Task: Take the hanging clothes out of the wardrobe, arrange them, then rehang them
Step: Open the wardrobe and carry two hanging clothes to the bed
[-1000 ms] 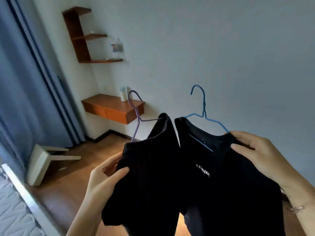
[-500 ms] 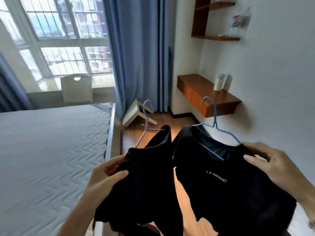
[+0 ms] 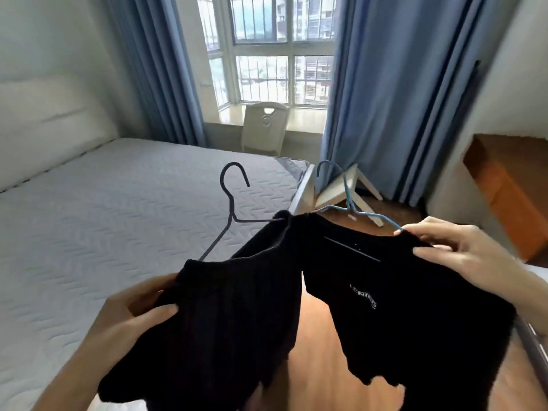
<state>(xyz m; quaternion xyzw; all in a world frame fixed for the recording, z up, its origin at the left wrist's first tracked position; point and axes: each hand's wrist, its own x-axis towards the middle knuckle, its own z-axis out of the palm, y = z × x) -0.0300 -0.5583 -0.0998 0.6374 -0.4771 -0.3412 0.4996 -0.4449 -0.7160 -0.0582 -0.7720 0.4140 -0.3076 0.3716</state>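
Note:
My left hand point(image 3: 133, 318) grips a black ribbed garment point(image 3: 219, 327) at its shoulder; it hangs on a purple-grey wire hanger point(image 3: 229, 209) whose hook points up over the bed. My right hand point(image 3: 462, 256) holds a black T-shirt point(image 3: 400, 315) with small white lettering, at its right shoulder, on a blue wire hanger point(image 3: 347, 197). Both garments hang side by side in front of me, their inner shoulders touching. No wardrobe shows in this view.
A bed with a bare quilted mattress point(image 3: 103, 226) fills the left. Behind it are a white chair point(image 3: 265, 126), a window and blue curtains point(image 3: 385, 99). A tipped white stool point(image 3: 341, 191) lies on the wooden floor. A wooden wall desk point(image 3: 510, 188) is at the right.
My view has swung left from the wall with shelves toward the bed and window. Both hands keep the same hold on the two garments, now held over the bed's corner.

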